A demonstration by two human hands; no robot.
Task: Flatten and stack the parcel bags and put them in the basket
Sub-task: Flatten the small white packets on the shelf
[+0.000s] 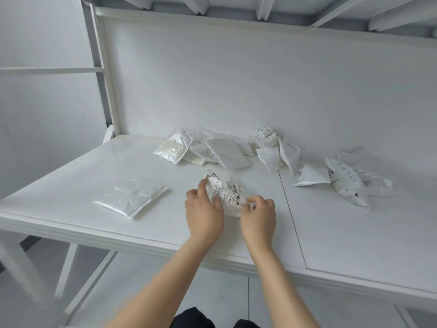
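White labelled bag on table, edges pinched by left grip and right grip.

You see a white worktop, glossy white parcel bags, and black barcodes on a white label.

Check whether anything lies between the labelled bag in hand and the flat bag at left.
Nothing visible does. The table between the labelled bag, held by left hand and right hand, and the flat bag is bare. No basket in view.
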